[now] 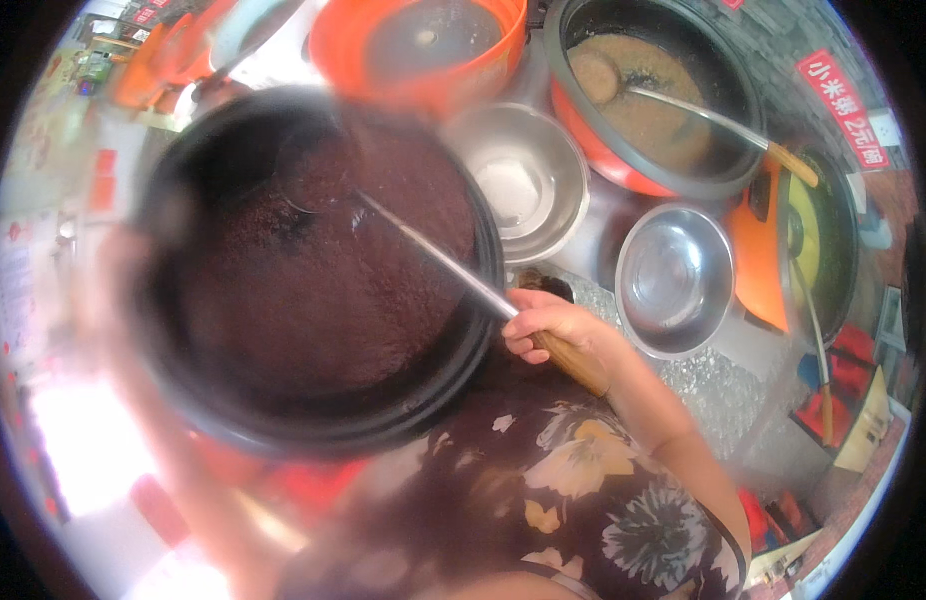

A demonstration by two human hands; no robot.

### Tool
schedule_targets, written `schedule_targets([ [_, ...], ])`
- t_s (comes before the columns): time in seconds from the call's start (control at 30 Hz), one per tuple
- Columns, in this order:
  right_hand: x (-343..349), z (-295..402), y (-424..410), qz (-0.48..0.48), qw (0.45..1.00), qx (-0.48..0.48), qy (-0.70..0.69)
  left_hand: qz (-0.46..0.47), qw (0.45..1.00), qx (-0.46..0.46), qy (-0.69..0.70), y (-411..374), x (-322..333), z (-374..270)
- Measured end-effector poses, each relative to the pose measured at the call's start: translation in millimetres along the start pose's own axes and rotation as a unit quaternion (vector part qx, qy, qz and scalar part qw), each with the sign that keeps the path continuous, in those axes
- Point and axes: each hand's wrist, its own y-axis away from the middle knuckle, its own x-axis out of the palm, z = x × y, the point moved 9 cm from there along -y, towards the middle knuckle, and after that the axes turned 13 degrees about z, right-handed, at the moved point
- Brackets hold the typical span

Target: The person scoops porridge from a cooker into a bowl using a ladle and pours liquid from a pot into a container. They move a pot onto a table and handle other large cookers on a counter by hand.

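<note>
My right hand [554, 328] is wrapped around the wooden handle [571, 366] of a long metal ladle [440, 257]. The ladle's round bowl [313, 180] sits in dark reddish-brown porridge-like food [343, 300], its outline just showing at the surface. A large black pot [320, 435] holds this food. On the far left my left hand [125, 262] is a blur beside the pot's rim; whether it grips the rim I cannot tell. A steel basin [511, 187] stands just right of the pot, and a smaller steel bowl [674, 281] lies farther right.
An orange-sided pot [605, 161] with tan porridge and a wooden-handled ladle [695, 116] stands at upper right. Beyond it is a pot of yellowish food [808, 247] with another ladle [815, 330]. An orange tub [433, 82] borders the big pot. A red sign [844, 109] bears writing.
</note>
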Motion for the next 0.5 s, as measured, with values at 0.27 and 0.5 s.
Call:
schedule_targets([
  [0.27,-39.2,6.6,13.9,0.017,0.999,0.047,0.001,-0.004,1.0,-0.012,0.026,-13.1,40.1,3.3],
  [0.5,-85.2,16.5,23.2,0.017,0.998,0.067,-0.007,-0.001,0.999,-0.023,0.027,-27.6,77.6,12.8],
])
